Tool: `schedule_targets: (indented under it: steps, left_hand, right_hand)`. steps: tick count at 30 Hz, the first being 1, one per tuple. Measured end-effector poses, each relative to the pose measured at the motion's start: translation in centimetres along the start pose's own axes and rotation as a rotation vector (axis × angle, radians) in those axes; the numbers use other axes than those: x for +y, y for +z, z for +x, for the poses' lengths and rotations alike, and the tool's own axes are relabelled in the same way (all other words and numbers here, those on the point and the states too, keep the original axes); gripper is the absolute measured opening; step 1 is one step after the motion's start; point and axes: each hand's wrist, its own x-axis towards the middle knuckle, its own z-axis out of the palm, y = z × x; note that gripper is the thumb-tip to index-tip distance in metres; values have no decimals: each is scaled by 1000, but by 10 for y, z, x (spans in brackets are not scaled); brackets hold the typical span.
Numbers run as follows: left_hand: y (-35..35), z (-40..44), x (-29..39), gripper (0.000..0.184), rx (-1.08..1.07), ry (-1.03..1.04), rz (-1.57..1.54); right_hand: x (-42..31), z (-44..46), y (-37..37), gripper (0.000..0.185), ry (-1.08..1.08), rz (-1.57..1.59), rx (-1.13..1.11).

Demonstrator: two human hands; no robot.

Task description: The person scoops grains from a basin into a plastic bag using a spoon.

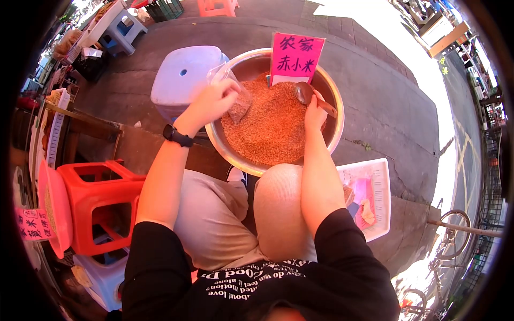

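Beyond the knees [281,184], a basin [328,85] heaped with red grain [270,131]. At its left side, a clear bag [240,109], part-filled with grain, hanging from the left hand [218,98], fingers pinched on the plastic above the contents. Across the heap, well to the right of the bag, a spoon [303,92] in the right hand [315,114], fingers closed on the handle; long axis slanting from bowl, far left, to handle end, near right; contact with the grain unclear.
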Motion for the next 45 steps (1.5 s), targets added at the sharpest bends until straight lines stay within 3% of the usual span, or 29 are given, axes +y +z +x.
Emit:
schedule_targets:
  steps: [2, 7, 10, 20, 23, 26, 29, 31, 32, 34, 35, 38, 43, 45]
  left_hand:
    - [23, -10, -6, 24, -286, 34, 5]
    - [63, -20, -60, 45, -640, -297, 545]
    - [70, -16, -83, 41, -386, -347, 309]
    - [123, 2, -71, 37, -558, -549, 488]
    - [132, 5, -75, 42, -519, -603, 364]
    - [139, 2, -67, 47, -515, -613, 198]
    - [133, 4, -64, 45, -498, -568, -118]
    - [137, 8, -66, 38, -380, -544, -281]
    - [136, 13, -68, 38, -327, -575, -275]
    - [128, 21, -63, 39, -230, -633, -255]
    - [123, 19, -58, 40, -109, -517, -19]
    - [120, 18, -63, 43, -362, -576, 197]
    - [138, -3, -55, 49, -631, -535, 327]
    - [137, -7, -47, 50, -595, -577, 271]
  right_hand:
    - [-8, -1, -1, 21, -7, -37, 89]
    - [-8, 7, -5, 21, -44, -23, 283]
    - [-2, 3, -10, 21, -49, -247, 196]
    - [-23, 14, -3, 25, 33, -688, -402]
    - [-12, 12, 10, 29, 192, -605, -664]
    - [-3, 2, 27, 21, 489, -355, -880]
    - [-24, 0, 19, 21, 624, -120, -788]
    - [-21, 9, 14, 22, 263, -217, -617]
    - [-20, 13, 11, 22, 87, -260, -526]
    - [-47, 19, -2, 21, 93, -482, -347]
    - [-49, 22, -6, 23, 39, -501, -273]
    - [-50, 24, -16, 23, 102, -510, -146]
    - [-52, 18, -24, 24, 465, -819, -427]
    - [-49, 19, -22, 24, 477, -878, -515]
